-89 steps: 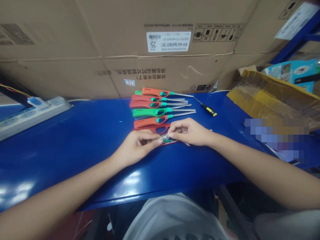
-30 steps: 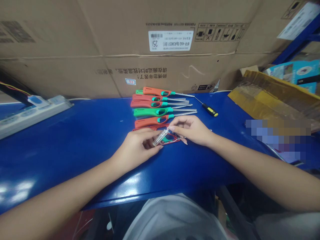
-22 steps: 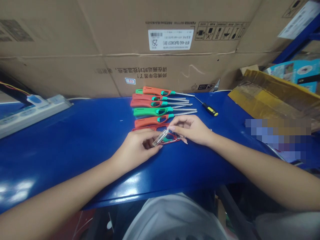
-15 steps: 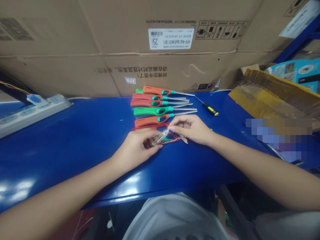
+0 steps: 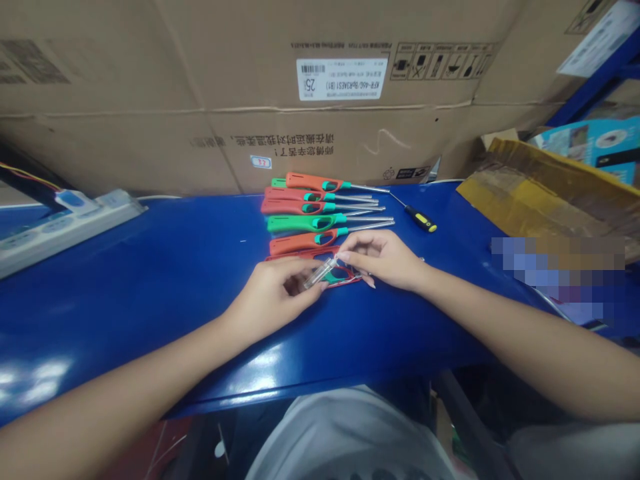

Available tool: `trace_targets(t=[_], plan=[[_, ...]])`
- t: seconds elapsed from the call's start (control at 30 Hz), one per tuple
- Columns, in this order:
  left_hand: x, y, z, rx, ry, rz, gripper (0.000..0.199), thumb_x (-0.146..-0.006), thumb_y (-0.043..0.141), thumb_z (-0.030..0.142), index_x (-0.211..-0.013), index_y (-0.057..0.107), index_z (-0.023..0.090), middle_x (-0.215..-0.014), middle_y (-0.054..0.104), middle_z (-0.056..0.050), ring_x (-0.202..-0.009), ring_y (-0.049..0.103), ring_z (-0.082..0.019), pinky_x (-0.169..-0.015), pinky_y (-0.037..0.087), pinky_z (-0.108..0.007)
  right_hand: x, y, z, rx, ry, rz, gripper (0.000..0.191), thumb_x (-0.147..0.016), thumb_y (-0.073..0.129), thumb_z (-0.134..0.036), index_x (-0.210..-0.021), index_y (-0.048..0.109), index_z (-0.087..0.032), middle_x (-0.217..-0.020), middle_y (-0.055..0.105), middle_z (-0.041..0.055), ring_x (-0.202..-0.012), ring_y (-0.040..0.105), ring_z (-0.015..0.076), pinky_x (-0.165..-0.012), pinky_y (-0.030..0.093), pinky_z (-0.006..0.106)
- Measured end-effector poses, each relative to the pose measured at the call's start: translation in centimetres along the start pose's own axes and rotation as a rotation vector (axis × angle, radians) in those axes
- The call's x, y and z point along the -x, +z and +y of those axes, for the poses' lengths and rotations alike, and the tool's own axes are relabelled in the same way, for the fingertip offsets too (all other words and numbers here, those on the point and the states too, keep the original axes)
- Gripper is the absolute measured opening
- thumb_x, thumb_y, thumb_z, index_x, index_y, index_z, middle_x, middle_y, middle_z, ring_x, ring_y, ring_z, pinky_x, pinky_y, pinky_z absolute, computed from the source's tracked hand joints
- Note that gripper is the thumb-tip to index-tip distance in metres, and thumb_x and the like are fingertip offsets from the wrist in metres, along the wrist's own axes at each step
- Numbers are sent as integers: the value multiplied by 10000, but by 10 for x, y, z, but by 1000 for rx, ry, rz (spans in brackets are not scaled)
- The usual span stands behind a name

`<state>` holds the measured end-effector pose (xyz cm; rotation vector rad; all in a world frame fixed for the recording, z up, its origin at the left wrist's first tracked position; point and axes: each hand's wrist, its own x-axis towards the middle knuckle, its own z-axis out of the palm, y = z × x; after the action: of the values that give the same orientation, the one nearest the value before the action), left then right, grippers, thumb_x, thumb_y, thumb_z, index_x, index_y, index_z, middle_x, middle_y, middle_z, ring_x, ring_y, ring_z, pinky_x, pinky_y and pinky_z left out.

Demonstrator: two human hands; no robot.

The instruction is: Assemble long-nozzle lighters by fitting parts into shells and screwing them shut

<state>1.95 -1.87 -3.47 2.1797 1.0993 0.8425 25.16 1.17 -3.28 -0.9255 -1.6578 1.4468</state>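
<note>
A small clear tube (image 5: 320, 274) is held slanted between both hands. My left hand (image 5: 273, 288) is closed on its lower left end. The fingertips of my right hand (image 5: 383, 259) pinch its upper right end, where a small tip is too small to make out. Under the hands lies a red lighter casing (image 5: 345, 283) with a teal part inside, partly hidden by the fingers. Just behind it is an orange lighter (image 5: 295, 244), then a green lighter (image 5: 295, 223) and several more red and orange ones, their metal tubes pointing right.
A black and yellow screwdriver (image 5: 421, 219) lies right of the lighters. At the left is a white power strip (image 5: 75, 223). A large cardboard box (image 5: 200, 73) stands along the back of the blue table (image 5: 190, 247). A taped carton (image 5: 550, 193) is at the right.
The clear tube has shifted slightly within the fingers of my left hand, and the left thumb lies further over it. My right hand has hardly moved.
</note>
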Motion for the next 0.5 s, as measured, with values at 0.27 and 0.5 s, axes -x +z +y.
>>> trace_targets(t=[0.27,0.5], plan=[[0,-1,-3,10,-11,20,237,-938,669,310,-1129,770,212,-955,782,-26,-647,627,-107,-616,494,-206,0,-1,0,-21,25,-23,343,-826,774,-462,-851,635,-149,-530,587,-66,-369,532,73,-378,454,192],[1,2,-4,0,27,-10,244,-980,618,313,-1144,767,211,-948,763,-35,-681,630,-116,-620,468,-205,0,1,1,-15,-5,-13,361,-824,778,-473,-819,639,-140,-521,580,-66,-364,532,65,-379,451,182]])
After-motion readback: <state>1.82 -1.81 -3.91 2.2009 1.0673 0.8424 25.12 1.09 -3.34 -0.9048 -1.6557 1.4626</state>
